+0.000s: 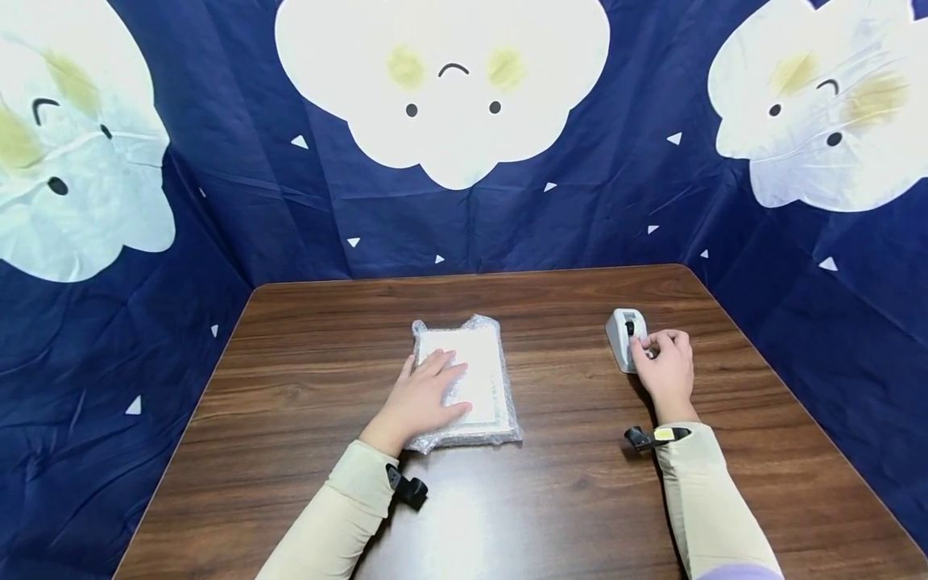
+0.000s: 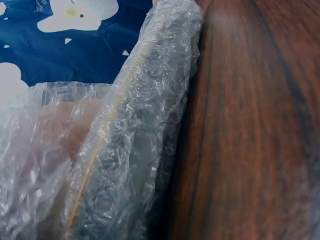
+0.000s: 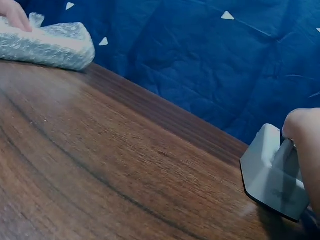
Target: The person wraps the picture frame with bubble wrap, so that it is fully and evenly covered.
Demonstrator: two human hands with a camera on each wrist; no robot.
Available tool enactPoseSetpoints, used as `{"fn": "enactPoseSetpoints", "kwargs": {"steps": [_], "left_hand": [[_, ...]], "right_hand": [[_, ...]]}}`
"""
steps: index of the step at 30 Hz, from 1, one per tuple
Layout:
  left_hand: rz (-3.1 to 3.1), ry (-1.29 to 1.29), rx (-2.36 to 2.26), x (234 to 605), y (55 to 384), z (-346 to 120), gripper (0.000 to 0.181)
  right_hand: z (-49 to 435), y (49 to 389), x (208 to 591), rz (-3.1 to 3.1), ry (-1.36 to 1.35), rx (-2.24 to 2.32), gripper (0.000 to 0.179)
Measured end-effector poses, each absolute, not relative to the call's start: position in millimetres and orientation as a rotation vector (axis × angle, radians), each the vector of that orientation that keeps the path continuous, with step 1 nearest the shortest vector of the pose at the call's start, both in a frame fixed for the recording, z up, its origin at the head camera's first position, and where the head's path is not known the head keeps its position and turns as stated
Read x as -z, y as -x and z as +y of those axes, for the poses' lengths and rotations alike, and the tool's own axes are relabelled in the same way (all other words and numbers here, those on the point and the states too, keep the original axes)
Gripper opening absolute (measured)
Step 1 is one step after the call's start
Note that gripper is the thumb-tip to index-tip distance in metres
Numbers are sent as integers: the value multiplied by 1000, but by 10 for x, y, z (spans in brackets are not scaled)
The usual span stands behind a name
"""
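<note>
My left hand (image 1: 423, 399) rests with spread fingers on a flat, white, rectangular package wrapped in bubble wrap (image 1: 507, 395). In the left wrist view, the bubble wrap (image 2: 145, 135) fills the near side, with a thin yellowish edge showing through it. Over to the right, my right hand (image 1: 667, 370) has thumb and fingers curled at a small light-grey tape dispenser (image 1: 618, 342) with a dark hub. The right wrist view shows the dispenser (image 3: 265, 175) standing on its dark base, partly covered by the hand. I cannot tell whether the fingertips pinch a tape end there.
A brown wood-grain table (image 1: 290, 379) lies under everything. Dark blue cloth (image 1: 239, 193) with white clouds and small triangles hangs around the back and sides. Black wrist mounts (image 1: 412, 490) sit on both sleeves. The package and dispenser stand well apart.
</note>
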State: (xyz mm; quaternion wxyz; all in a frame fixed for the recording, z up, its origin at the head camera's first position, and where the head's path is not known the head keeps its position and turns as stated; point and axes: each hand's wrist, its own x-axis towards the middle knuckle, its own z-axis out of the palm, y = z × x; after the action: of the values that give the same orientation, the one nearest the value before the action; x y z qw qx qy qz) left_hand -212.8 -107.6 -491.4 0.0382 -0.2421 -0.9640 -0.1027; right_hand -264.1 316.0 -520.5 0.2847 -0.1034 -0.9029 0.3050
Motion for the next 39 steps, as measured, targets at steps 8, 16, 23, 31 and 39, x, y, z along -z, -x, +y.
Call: {"fn": "enactPoseSetpoints", "kwargs": {"steps": [8,16,23,31,39], "left_hand": [[-2955,739,345,4926,2133,-1066,69],[-2974,730,342,4929,2137,-1059,69],[-2972,736,343,4917,2135,-1074,69],[-2964,753,369,4908,2132,-1075,69],[-2955,748,355,4928,2136,-1074,68]], "right_hand": [[3143,2595,5164,-2428,301,-949,38],[3154,2606,5199,-2327,215,-1021,32],[3109,2613,5175,-2233,141,-1081,26],[3101,2639,5170,-2204,155,-1202,25],[3094,2641,5183,-2179,178,-1267,27]]}}
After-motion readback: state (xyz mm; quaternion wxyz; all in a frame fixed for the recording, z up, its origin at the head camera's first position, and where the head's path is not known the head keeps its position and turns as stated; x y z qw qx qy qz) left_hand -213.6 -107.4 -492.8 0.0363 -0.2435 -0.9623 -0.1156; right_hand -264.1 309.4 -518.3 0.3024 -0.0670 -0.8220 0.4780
